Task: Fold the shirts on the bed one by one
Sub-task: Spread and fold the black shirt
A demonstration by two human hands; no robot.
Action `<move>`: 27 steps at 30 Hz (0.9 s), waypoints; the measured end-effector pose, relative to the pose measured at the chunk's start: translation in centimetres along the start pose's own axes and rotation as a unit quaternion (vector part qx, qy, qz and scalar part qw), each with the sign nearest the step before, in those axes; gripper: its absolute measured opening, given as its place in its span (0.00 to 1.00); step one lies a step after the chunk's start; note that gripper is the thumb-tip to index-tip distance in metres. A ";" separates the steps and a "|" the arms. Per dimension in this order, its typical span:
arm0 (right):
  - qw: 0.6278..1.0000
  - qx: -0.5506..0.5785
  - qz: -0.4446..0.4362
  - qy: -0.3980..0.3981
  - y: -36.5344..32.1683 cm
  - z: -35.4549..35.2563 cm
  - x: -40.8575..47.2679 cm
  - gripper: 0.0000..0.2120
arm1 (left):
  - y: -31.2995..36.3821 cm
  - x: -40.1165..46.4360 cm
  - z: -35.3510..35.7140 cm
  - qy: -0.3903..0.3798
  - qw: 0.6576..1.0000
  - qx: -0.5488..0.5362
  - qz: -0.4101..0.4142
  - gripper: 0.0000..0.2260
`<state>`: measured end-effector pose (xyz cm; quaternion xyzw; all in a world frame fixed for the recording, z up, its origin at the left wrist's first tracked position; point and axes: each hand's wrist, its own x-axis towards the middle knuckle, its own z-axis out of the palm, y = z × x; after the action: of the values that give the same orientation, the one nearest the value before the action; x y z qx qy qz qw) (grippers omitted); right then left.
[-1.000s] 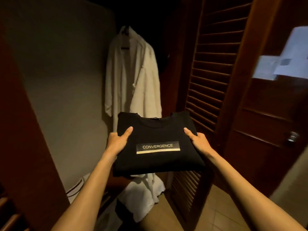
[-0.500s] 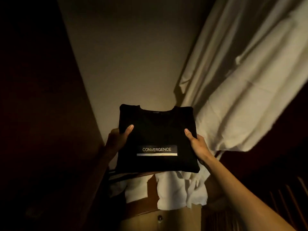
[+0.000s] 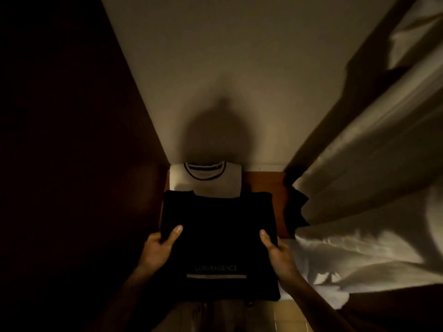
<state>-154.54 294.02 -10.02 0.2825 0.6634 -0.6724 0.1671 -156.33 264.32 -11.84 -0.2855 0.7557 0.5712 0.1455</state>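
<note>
Lowered since earlier toward white shirt (image 3: 206, 180), black shirt (image 3: 215, 236) was soft, light; left hand (image 3: 158, 250) and right hand (image 3: 278, 252) gripped its side edges.

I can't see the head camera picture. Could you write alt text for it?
Two hands, left and right, grip the sides of a folded black shirt printed "CONVERGENCE", holding it over a wooden shelf in a dim closet. A folded white shirt with a dark-trimmed collar lies on the shelf behind it, and a white robe hangs at the right.
</note>
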 end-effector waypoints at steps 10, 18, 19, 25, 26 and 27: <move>0.998 0.024 -0.047 -0.028 -3.2 6.7 18.3 0.07 | 3.1 17.8 1.7 0.088 0.992 -0.070 0.059 0.13; 0.996 -0.080 0.007 -0.049 2.1 8.7 23.5 0.24 | -1.3 21.3 3.0 -0.045 0.995 0.002 -0.091 0.23; 0.995 -0.079 0.031 -0.046 3.3 8.6 23.1 0.25 | -2.5 20.6 3.0 -0.050 0.994 0.025 -0.099 0.24; 0.998 -0.044 -0.019 0.033 5.0 8.8 23.0 0.18 | -3.6 19.5 3.6 0.059 0.997 0.004 -0.044 0.22; 0.997 -0.057 -0.028 0.045 5.2 8.9 23.0 0.18 | -3.8 19.5 3.6 0.070 0.997 -0.003 -0.041 0.22; 0.995 -0.079 -0.030 0.053 5.4 9.2 22.9 0.17 | -4.1 19.5 3.5 0.065 0.997 0.005 -0.038 0.22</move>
<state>-170.76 288.00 -28.51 0.2835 0.7303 -0.6070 0.1335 -169.75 261.69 -26.70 -0.3502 0.7546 0.5420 0.1192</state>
